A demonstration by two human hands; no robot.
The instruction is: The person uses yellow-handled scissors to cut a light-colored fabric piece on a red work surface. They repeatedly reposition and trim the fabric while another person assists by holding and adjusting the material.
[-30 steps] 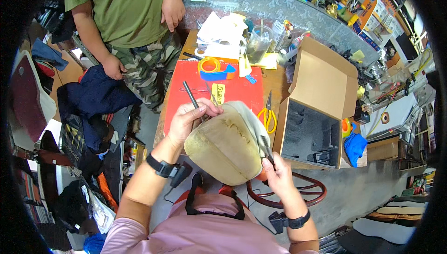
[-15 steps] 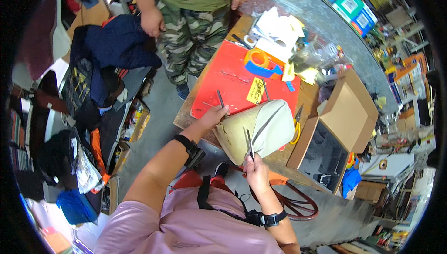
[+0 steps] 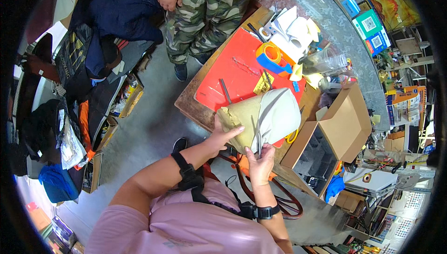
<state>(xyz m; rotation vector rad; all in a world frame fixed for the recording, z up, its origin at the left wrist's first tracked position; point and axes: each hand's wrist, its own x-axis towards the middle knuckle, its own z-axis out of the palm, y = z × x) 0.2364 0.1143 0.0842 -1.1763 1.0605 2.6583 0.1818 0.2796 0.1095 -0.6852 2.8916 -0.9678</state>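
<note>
At the near edge of the red board [image 3: 212, 86], in the head view, the worn beige padded piece [image 3: 240, 116] with its pale grey cover [image 3: 281, 114] is clasped by the left hand [image 3: 222, 137], thumb on top, other fingers partly hidden beneath. Nearer the person than the board, the right hand [image 3: 260, 160] pinches a slim dark tool [image 3: 259, 143] against the cover; right of the board stands a cardboard box [image 3: 302, 144].

The top edge cuts off a standing person [image 3: 209, 15], while a cushion [image 3: 281, 113] hides part of the left hand [image 3: 222, 136].
</note>
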